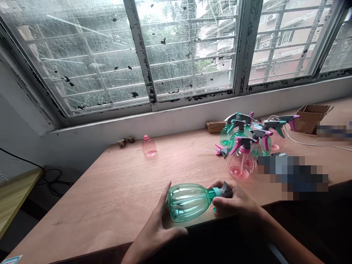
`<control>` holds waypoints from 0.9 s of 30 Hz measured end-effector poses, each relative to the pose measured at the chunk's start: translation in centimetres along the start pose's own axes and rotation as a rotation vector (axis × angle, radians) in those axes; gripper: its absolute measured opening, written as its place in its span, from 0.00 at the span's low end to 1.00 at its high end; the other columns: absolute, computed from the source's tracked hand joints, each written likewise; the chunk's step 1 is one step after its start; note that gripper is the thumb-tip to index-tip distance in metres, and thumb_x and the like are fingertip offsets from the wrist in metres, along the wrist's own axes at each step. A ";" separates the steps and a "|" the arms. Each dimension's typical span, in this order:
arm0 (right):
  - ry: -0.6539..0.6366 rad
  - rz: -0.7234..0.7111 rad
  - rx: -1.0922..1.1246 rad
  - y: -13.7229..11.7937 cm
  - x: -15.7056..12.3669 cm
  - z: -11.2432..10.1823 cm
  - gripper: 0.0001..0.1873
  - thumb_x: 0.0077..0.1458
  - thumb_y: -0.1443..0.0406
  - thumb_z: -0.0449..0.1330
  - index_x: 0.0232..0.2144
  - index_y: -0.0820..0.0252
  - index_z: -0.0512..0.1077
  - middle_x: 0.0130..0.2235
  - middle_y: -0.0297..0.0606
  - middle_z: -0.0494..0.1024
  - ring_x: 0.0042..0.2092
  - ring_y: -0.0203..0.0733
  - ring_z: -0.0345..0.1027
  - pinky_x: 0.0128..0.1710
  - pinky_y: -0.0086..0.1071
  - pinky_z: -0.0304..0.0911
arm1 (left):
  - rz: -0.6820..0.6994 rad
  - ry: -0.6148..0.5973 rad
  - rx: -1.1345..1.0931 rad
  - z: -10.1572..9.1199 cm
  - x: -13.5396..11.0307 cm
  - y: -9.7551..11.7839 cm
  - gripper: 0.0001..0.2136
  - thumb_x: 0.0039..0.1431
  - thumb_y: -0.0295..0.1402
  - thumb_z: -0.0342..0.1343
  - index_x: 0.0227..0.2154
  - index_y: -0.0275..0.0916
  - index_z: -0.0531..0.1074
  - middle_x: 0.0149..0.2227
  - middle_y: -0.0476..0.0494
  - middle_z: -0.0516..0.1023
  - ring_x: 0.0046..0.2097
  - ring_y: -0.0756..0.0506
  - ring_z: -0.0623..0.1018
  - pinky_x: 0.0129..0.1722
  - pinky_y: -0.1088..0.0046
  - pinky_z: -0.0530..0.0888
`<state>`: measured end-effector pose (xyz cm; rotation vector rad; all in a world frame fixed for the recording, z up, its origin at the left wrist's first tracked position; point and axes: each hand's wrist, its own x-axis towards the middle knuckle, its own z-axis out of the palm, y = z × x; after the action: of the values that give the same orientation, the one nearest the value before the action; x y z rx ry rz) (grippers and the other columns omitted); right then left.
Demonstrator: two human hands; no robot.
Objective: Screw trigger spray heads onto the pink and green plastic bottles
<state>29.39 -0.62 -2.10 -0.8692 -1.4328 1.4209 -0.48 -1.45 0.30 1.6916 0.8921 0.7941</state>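
Note:
A green transparent spray bottle (189, 202) lies sideways in the air over the table's front edge, its base to the left. My right hand (236, 200) is closed around its grey and teal spray head (226, 190) and the neck. Around the base is my left hand (159, 223), index finger and thumb spread apart. The thumb shows below the bottle with a gap between them; whether the other fingers touch it cannot be made out.
A pink bottle without a head (149, 146) stands at the back. Near it lie small brown blocks (121, 142). A loose pink and grey spray head (221, 150) rests beside several assembled spray bottles (242, 163). Farther right are a cardboard box (310, 119) and a white cable (299, 142).

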 end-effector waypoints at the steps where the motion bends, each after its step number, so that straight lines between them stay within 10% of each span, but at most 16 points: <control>1: -0.001 0.001 -0.005 0.0 0.0 0.0 0.23 0.49 0.56 0.72 0.43 0.63 0.73 0.26 0.34 0.80 0.27 0.39 0.76 0.29 0.29 0.70 | 0.000 0.008 0.021 -0.1 0.0 -0.2 0.52 0.50 0.32 0.71 0.70 0.54 0.41 0.72 0.44 0.51 0.71 0.33 0.53 0.70 0.50 0.51; 6: 0.008 -0.011 -0.029 -0.1 0.0 0.1 0.23 0.48 0.57 0.73 0.42 0.63 0.74 0.26 0.35 0.80 0.27 0.40 0.76 0.29 0.29 0.70 | -0.024 0.002 0.054 -0.4 -0.2 -0.5 0.43 0.55 0.37 0.67 0.69 0.49 0.50 0.72 0.43 0.51 0.72 0.32 0.50 0.70 0.49 0.48; 13: 0.030 -0.025 -0.014 -0.1 0.0 0.1 0.21 0.50 0.57 0.72 0.42 0.63 0.74 0.25 0.34 0.80 0.28 0.40 0.77 0.30 0.29 0.71 | -0.016 -0.016 -0.037 0.3 0.0 0.5 0.48 0.58 0.32 0.65 0.69 0.60 0.37 0.70 0.47 0.57 0.67 0.37 0.63 0.67 0.52 0.59; 21: 0.038 -0.058 -0.064 -0.2 0.0 0.1 0.20 0.51 0.58 0.72 0.42 0.62 0.74 0.26 0.34 0.81 0.28 0.41 0.78 0.30 0.28 0.71 | -0.007 0.004 0.082 -0.3 -0.3 -0.5 0.44 0.56 0.36 0.67 0.69 0.52 0.47 0.72 0.44 0.51 0.72 0.32 0.48 0.70 0.48 0.45; 27: 0.044 -0.079 -0.042 0.0 0.2 0.0 0.19 0.51 0.58 0.71 0.42 0.62 0.74 0.26 0.35 0.82 0.28 0.42 0.78 0.30 0.29 0.72 | 0.013 -0.046 -0.031 0.1 -0.2 -0.5 0.42 0.64 0.35 0.60 0.69 0.61 0.35 0.71 0.43 0.55 0.66 0.35 0.66 0.64 0.52 0.65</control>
<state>29.35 -0.46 -2.10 -0.8555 -1.4529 1.3098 -0.56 -1.54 -0.20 1.6838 0.8344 0.7710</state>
